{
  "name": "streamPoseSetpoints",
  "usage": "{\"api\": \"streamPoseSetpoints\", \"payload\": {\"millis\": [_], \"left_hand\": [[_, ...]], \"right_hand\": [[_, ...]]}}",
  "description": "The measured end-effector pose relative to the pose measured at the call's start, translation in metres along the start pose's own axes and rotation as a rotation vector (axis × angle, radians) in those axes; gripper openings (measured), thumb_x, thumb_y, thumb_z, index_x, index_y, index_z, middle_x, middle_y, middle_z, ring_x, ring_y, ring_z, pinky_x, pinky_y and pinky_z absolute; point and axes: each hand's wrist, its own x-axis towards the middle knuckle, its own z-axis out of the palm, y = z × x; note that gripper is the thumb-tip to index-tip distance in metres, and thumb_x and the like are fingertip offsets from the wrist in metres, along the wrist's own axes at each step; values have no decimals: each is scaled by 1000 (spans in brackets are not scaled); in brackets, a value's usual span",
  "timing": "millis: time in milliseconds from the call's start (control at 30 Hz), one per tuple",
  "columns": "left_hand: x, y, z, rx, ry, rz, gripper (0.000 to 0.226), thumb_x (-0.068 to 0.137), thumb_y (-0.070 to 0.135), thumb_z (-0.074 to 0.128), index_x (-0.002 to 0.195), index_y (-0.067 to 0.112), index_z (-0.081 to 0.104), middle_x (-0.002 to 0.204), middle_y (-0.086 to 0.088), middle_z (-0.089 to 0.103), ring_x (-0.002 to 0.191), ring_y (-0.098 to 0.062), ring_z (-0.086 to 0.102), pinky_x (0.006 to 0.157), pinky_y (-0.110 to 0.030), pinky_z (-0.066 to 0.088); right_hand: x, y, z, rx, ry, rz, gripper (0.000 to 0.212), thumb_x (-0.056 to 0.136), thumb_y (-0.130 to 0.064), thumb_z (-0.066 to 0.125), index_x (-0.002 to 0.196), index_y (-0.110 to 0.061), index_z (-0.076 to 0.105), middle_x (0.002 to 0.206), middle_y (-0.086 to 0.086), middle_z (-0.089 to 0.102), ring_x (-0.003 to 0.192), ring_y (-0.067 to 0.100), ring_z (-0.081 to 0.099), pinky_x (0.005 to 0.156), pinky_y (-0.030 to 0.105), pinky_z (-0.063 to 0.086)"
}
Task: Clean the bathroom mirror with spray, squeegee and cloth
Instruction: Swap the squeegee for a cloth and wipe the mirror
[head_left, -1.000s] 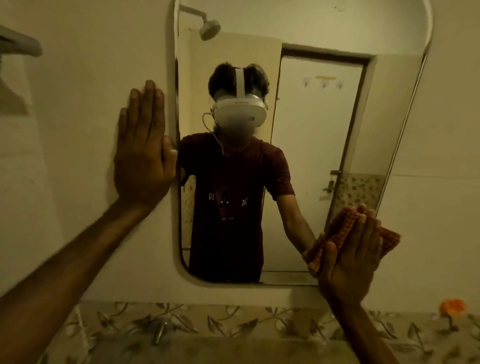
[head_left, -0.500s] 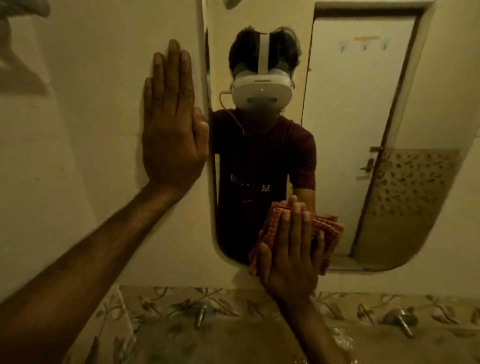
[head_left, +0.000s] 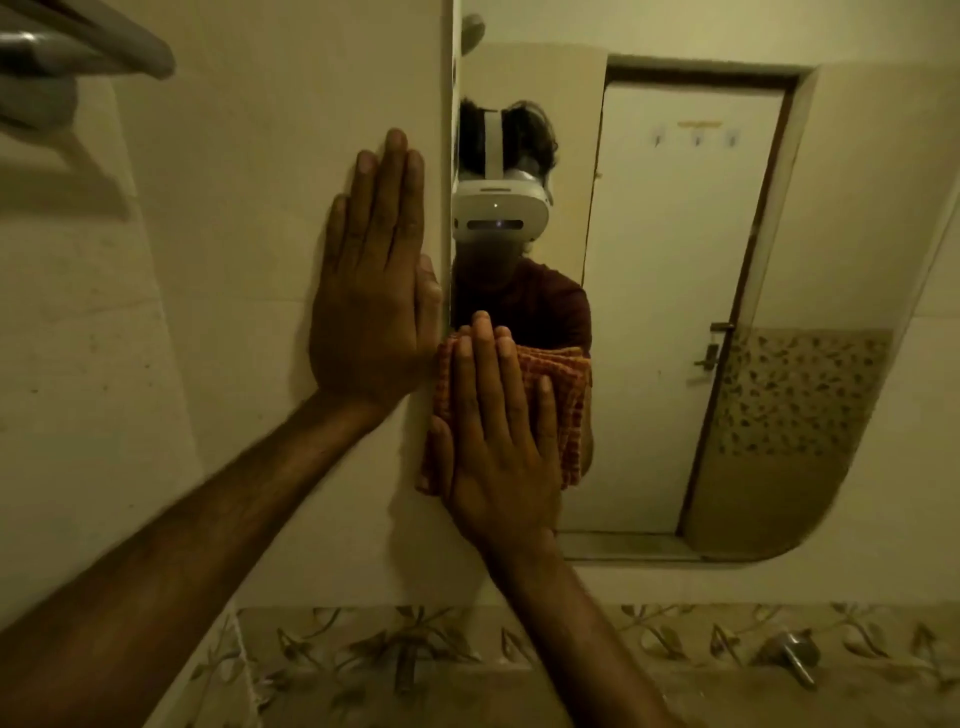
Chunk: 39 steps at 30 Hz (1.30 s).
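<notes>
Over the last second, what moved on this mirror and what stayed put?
The right hand swept the orange cloth leftward along the lower part of the mirror, from near its right edge to its left edge, next to the left hand. Nothing was picked up or released. The left hand stayed flat on the wall beside the mirror.

My left hand (head_left: 371, 291) lies flat on the wall (head_left: 249, 260), just left of the mirror (head_left: 675, 312), its thumb side touching the mirror's left edge. My right hand (head_left: 498, 447) presses flat on the cloth (head_left: 561, 384), lower and to the right, at the mirror's lower left part; the cloth overlaps that edge onto the wall. Below the mirror runs a tile border (head_left: 519, 644), with a tap (head_left: 792, 657) at the right. A rack (head_left: 78, 47) hangs upper left.
</notes>
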Motion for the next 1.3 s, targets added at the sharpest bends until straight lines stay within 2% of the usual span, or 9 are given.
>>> {"api": "streamPoseSetpoints", "payload": {"millis": [133,267,400,567,833,1000,1100,1233,1300], "left_hand": [[2,-3,-3,-28,-32,-6,61,102,19,30,159,10,14,168,-10,14,156,-18,3,128,-34,5],[2,-3,-7,-22,-65,-13,60,101,17,31,159,10,17,168,-9,16,156,-21,7,128,-33,4],[-1,-4,-5,-32,-85,-18,64,98,18,32,160,11,16,168,-6,13,157,-17,3,128,-32,4],[2,-4,-3,8,-117,-12,64,97,21,31,159,11,17,167,-5,16,157,-19,10,128,-31,5],[7,-2,-10,-32,-163,-6,58,99,26,25,154,6,31,163,-8,29,155,-19,15,123,-33,13],[13,1,-17,-13,-192,-11,60,102,32,17,143,-1,46,153,-16,43,153,-19,18,124,-28,9],[15,3,-19,-4,-186,-16,62,102,33,14,142,0,47,152,-15,43,156,-12,7,123,-29,9],[11,3,-16,13,-191,-29,62,103,33,15,145,-2,43,155,-16,41,147,-25,29,124,-29,8],[11,4,-15,14,-189,-42,61,102,32,16,148,-2,39,158,-14,37,151,-24,24,125,-29,7]], "right_hand": [[54,3,-13,28,29,-10,61,105,-40,23,160,-14,13,169,4,6,156,20,4,126,44,3],[71,11,-25,11,-2,-111,61,105,-38,26,159,-14,14,168,6,13,156,19,7,126,42,2],[96,21,-31,1,-11,-180,61,104,-37,28,159,-15,12,169,5,10,156,19,5,127,43,3],[150,33,-44,11,31,-256,58,105,-37,26,160,-18,15,169,1,7,156,16,1,126,42,4],[259,52,-80,67,96,-189,58,107,-36,22,160,-21,5,169,-4,-3,155,11,-9,127,39,-3],[273,68,-90,90,118,-165,57,107,-36,20,160,-21,3,169,-5,-6,154,9,-12,125,33,-11],[271,93,-96,114,144,-77,57,107,-38,16,160,-22,1,168,-6,-8,154,7,-14,126,36,-8],[262,136,-104,113,191,17,58,106,-39,15,160,-22,3,169,-5,-3,154,8,-9,127,38,-2],[258,153,-106,100,211,41,58,106,-39,17,160,-22,4,169,-5,-1,155,8,-7,127,38,-2]]}}
